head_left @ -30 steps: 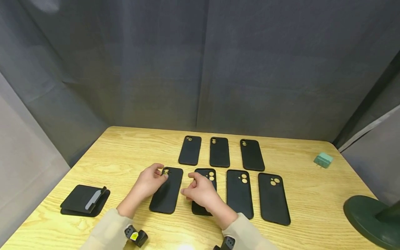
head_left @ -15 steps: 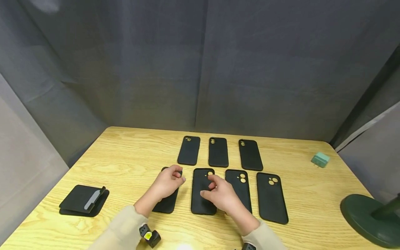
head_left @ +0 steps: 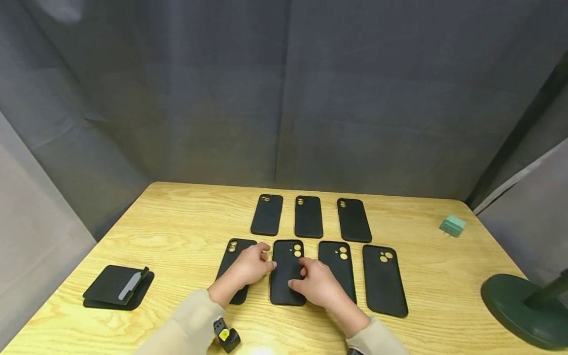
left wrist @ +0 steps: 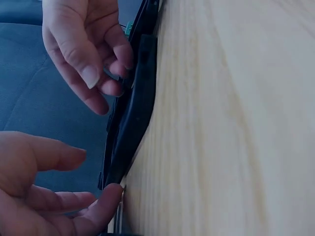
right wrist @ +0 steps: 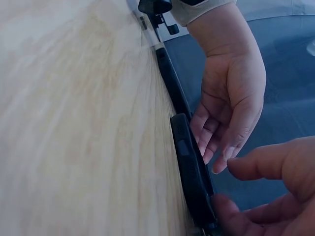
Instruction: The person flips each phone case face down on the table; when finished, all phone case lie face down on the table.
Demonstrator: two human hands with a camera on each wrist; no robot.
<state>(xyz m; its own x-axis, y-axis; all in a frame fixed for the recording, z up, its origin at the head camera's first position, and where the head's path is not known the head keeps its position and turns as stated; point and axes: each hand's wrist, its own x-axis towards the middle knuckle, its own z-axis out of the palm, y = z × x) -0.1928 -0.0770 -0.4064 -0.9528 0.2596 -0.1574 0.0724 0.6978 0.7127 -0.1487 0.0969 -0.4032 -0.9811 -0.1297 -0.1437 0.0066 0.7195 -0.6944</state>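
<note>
Several black phone cases lie flat on the table in two rows. My left hand (head_left: 253, 265) is over the right side of the leftmost front case (head_left: 239, 248), its fingertips by the left edge of the second front case (head_left: 284, 286). Over that second case's right edge is my right hand (head_left: 317, 283), thumb and index finger apart. In the left wrist view, a left fingertip appears to touch the end of a case (left wrist: 140, 103); the right fingers hang loosely curled beside it. The right wrist view shows both hands about a case (right wrist: 189, 172), neither gripping it.
Further right in the front row are two more cases (head_left: 339, 271); the back row includes another case (head_left: 308, 217). A black folded stand-like item (head_left: 108, 283) with a grey strip lies left. A green plug adapter (head_left: 452, 224) and dark green round base (head_left: 510, 301) are right.
Both hands have moved right. My left hand has gone from the leftmost front case's upper left corner to its right side, and my right hand to the second case's right edge.
</note>
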